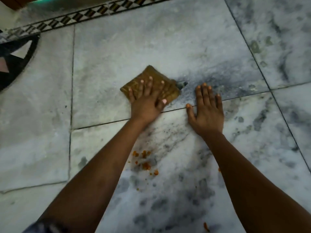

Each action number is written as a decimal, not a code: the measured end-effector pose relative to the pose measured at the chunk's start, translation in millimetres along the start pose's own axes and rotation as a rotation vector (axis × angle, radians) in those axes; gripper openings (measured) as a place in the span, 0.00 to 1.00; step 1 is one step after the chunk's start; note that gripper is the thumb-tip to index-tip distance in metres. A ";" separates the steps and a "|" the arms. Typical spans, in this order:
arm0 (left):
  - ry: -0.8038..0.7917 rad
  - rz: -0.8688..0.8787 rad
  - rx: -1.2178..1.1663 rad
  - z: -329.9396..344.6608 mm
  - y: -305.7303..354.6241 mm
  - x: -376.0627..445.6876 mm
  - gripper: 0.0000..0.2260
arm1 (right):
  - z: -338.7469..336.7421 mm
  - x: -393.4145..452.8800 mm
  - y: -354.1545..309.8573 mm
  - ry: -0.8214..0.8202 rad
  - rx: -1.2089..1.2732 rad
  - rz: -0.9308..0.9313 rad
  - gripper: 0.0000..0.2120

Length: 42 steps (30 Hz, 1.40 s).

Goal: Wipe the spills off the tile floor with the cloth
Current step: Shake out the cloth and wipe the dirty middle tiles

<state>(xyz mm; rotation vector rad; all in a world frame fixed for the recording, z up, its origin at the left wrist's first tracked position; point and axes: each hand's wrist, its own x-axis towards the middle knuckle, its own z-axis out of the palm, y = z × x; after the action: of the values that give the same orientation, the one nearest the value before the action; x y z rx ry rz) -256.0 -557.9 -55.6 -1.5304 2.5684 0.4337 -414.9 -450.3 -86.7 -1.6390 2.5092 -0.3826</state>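
Head view puts both your arms reaching forward over the marble tile floor [193, 39]. Your left hand [148, 101] lies flat on the brown cloth [151, 73], fingers spread and straight, pressing it to the tile rather than gripping it; the folded cloth sits on the far tile, just beyond the grout line that runs under your palm. Your right hand [207, 111] rests palm-down on the bare floor just right of the cloth, fingers straight and close together, holding nothing, with the thumb lying along that same grout line. The orange spill [145, 163] is scattered in small bits on the near tile, between your forearms and well short of the cloth. A further orange fleck [206, 227] lies at the near edge, by your right forearm. A patterned border strip [67, 18] crosses the far left.
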 end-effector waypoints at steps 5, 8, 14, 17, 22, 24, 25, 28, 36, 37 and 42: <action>0.025 -0.057 0.029 1.6 -64.7 -58.5 0.28 | 3.5 -0.5 -0.4 -0.004 0.009 -0.003 0.34; 0.004 -0.334 -0.056 -14.1 -92.9 -30.9 0.27 | 1.6 0.0 0.5 0.019 0.009 -0.001 0.34; -0.019 -0.281 -0.057 -16.4 -40.1 31.9 0.29 | 0.7 0.6 0.8 0.037 0.009 -0.008 0.33; -0.004 -0.055 -0.007 0.2 -15.1 -12.3 0.28 | 0.1 1.3 -0.5 0.020 0.009 -0.010 0.33; 0.065 -0.094 0.096 3.7 -58.4 -65.8 0.30 | 1.5 1.2 1.2 -0.007 0.000 -0.007 0.34; 0.054 -0.284 0.035 -5.4 -79.5 -49.4 0.28 | 2.0 0.8 1.6 0.001 -0.003 -0.005 0.34; 0.051 -0.361 -0.002 -11.3 -84.3 -34.6 0.28 | 1.5 0.9 1.7 0.004 -0.008 -0.003 0.34; 0.037 -0.433 -0.061 -25.5 -75.5 19.5 0.29 | 1.6 1.6 2.0 -0.014 -0.017 -0.004 0.34; 0.044 -0.004 0.062 -0.5 -9.2 -11.4 0.26 | -1.6 1.0 0.6 -0.038 -0.028 -0.001 0.35; 0.056 0.032 0.063 1.2 -18.2 -26.9 0.26 | -1.8 0.9 0.6 -0.038 -0.025 0.000 0.35; 0.098 -0.135 0.081 -9.6 -87.1 -38.0 0.28 | 0.0 0.3 1.6 -0.038 -0.035 0.001 0.36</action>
<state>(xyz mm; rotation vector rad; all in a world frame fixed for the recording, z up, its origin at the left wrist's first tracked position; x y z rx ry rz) -161.1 -567.8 -53.0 -1.7236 2.4981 0.2424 -416.5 -449.9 -87.2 -1.6418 2.5026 -0.3063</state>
